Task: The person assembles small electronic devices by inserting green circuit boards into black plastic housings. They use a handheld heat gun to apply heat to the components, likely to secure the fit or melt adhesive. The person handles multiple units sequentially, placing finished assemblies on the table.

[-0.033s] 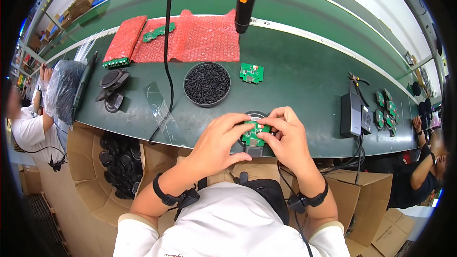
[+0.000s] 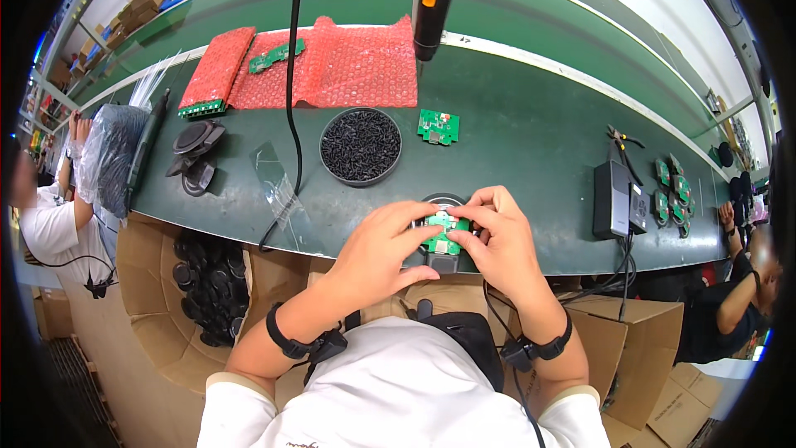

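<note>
A green circuit board (image 2: 440, 237) lies over a black housing (image 2: 444, 264) with a round far end, at the near edge of the bench. My left hand (image 2: 375, 245) has its fingers bent onto the board's left and far side, its thumb stretched out apart near the housing. On the other side, my right hand (image 2: 501, 236) pinches the board's right edge with thumb and index finger. The fingers hide parts of the board and housing. A second green circuit board (image 2: 439, 128) lies farther off, beside a round bowl (image 2: 398, 137) of small black screws.
Above the bench hangs a black and orange electric screwdriver (image 2: 431, 8); a black cable (image 2: 292, 99) dangles left of it. Red bubble wrap (image 2: 356, 66) lies at the back left. Pliers (image 2: 623, 153), a black box (image 2: 611, 199) and several boards (image 2: 678, 191) sit right.
The circuit board and my left fingertips have shifted slightly. The hanging screwdriver has swung a little to the right. My right hand stays almost where it was.
</note>
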`<state>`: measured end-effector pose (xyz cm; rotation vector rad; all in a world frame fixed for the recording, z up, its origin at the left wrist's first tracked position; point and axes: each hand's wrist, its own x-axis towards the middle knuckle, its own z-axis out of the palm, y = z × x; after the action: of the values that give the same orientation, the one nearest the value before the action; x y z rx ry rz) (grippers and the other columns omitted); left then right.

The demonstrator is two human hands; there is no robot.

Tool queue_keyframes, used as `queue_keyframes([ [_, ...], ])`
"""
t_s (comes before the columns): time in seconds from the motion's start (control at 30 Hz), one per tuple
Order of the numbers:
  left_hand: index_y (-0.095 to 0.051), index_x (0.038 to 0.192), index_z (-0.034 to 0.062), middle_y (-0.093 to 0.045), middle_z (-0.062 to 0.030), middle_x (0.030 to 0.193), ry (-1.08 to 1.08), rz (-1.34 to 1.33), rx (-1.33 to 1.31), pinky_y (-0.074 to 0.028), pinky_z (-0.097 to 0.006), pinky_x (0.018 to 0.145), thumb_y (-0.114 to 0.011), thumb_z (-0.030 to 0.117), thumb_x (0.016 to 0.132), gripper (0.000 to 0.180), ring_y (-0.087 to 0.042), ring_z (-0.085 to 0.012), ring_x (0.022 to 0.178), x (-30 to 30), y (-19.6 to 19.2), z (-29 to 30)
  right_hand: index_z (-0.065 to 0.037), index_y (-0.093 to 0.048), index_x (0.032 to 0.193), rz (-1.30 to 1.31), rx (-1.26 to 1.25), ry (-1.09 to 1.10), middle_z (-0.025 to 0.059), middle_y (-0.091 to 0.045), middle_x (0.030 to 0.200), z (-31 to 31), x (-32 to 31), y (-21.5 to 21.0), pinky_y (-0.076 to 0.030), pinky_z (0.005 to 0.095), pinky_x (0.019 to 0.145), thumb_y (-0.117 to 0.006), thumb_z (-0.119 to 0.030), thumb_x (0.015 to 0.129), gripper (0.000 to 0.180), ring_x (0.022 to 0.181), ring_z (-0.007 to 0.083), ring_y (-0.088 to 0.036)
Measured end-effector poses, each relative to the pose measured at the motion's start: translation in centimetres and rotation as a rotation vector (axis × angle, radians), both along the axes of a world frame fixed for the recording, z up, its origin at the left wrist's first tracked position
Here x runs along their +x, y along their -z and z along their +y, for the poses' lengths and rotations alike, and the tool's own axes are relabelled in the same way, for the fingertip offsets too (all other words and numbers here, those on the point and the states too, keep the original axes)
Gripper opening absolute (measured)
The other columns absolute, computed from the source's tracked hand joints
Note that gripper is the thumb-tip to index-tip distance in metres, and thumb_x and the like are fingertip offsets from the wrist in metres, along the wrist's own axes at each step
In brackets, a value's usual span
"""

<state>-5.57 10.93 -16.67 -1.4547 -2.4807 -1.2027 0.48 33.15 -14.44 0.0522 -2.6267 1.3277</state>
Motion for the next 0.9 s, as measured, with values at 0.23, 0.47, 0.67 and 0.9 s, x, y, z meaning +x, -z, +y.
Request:
queue_keyframes([
  [0.23,-0.070,0.128,0.0066,-0.067,-0.0127,0.134,-0.041,0.060,0.007,-0.053,-0.048,0.107,-0.089,0.025,0.072,0.062,-0.066,-0.0339,0.121,0.6,0.1,0.1,-0.006,-0.074,0.123,0.051,0.145,-0.111,0.0125,-0.062,0.115,1.3,1.0,0.6,-0.057,0.0380,0.080,-0.083,-0.003,0.079,0.044,0.097,0.0280,-0.066],
  [0.47,-0.073,0.122,0.0058,-0.073,-0.0122,0.123,-0.094,-0.075,0.175,-0.054,-0.047,0.100,-0.084,0.020,0.081,0.046,-0.068,-0.0340,0.117,-0.8,-0.8,0.6,-0.004,-0.074,0.118,0.284,0.102,-0.088,0.0152,-0.069,0.123,0.2,1.2,0.0,-0.059,0.0363,0.086,-0.078,0.007,0.077,0.042,0.106,0.0297,-0.071],
  [0.67,-0.072,0.114,0.0018,-0.074,-0.0144,0.111,-0.208,-0.194,0.231,-0.059,-0.039,0.084,-0.083,0.010,0.083,0.034,-0.073,-0.0327,0.101,0.5,-1.8,1.9,-0.004,-0.077,0.111,0.327,-0.007,-0.005,0.0114,-0.072,0.110,-0.9,0.7,0.8,-0.060,0.0334,0.078,-0.079,0.006,0.081,0.032,0.093,0.0249,-0.072],
  [0.9,-0.072,0.111,0.0007,-0.075,-0.0150,0.111,-0.240,-0.155,0.258,-0.060,-0.039,0.083,-0.082,0.004,0.082,0.032,-0.074,-0.0329,0.100,1.0,-1.6,2.5,-0.003,-0.078,0.111,0.352,-0.064,0.012,0.0123,-0.074,0.106,-0.9,0.7,0.9,-0.061,0.0324,0.078,-0.079,0.007,0.081,0.032,0.092,0.0244,-0.075],
])
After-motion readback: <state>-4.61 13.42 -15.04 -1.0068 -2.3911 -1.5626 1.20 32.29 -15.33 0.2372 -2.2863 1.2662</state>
